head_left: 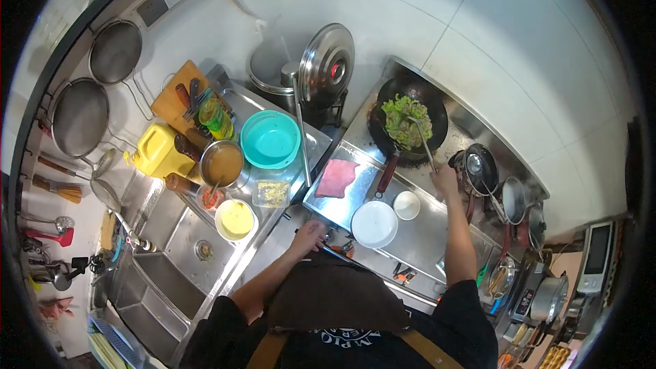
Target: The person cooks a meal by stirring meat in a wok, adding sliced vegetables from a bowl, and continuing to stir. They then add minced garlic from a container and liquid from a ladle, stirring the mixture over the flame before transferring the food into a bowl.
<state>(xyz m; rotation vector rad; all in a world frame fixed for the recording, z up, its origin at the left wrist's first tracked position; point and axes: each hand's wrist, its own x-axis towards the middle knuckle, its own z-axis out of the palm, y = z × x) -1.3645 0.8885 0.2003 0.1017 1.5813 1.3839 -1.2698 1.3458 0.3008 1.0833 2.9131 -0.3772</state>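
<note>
My right hand (pixel 445 181) is closed around the handle of a long metal ladle (pixel 425 142). The ladle's head rests among chopped green vegetables (pixel 404 121) in a black wok (pixel 437 109) on the stove. At the stove's front edge, my left hand (pixel 309 238) has its fingers curled in near the control knobs; what they grip, if anything, I cannot make out. A pink cloth (pixel 337 178) lies on the steel top beyond that hand. Between my hands stand a large white bowl (pixel 374 224) and a small white bowl (pixel 406 206). The wok's handle (pixel 387 176) points toward me.
To the left are a turquoise basin (pixel 270 139), a pot of brown liquid (pixel 222 165), a bowl of yellow liquid (pixel 236 220), a tub of chopped garlic (pixel 271 193) and a sink (pixel 171 246). Several pans (pixel 512 200) line the right. A steel lid (pixel 326 61) stands upright behind.
</note>
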